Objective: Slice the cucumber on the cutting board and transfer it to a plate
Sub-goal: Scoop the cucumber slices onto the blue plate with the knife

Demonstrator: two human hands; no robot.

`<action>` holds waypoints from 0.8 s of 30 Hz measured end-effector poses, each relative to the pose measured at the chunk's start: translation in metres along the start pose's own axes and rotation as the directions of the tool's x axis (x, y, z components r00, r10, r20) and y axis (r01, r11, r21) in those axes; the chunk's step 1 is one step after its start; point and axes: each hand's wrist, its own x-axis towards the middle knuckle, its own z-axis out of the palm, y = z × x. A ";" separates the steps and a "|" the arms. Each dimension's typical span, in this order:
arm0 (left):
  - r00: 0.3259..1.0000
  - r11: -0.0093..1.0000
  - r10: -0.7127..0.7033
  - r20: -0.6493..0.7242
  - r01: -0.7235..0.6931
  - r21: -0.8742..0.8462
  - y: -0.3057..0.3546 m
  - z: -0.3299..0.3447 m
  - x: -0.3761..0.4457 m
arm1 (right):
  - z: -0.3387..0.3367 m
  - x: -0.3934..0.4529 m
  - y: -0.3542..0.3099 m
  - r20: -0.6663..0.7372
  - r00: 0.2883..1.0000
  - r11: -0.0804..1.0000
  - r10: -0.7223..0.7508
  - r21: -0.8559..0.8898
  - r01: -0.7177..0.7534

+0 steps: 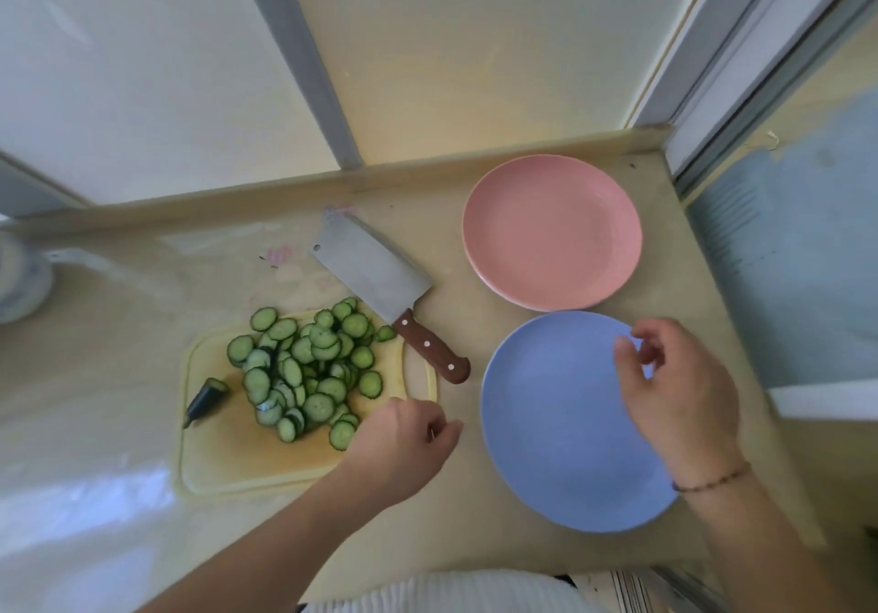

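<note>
Left hand [404, 441] grip: fingers curled, holding nothing, at the cutting board [228, 460] right edge. Right hand [674, 389] grip: released, fingers loosely curled above blue plate [546, 446]. Cucumber slices [304, 365] lie piled on the board.

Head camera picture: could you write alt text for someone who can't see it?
A pile of cucumber slices lies on a yellow cutting board, with a cleaver set down behind it. The person's left hand rests at the board's right edge; the right hand hovers over an empty blue plate, with a pink plate behind.
</note>
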 end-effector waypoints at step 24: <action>0.698 0.837 0.546 -0.463 -0.431 0.337 -0.142 -0.044 0.011 | 0.111 -0.066 -0.143 0.181 0.964 0.981 -0.195 0.022 0.195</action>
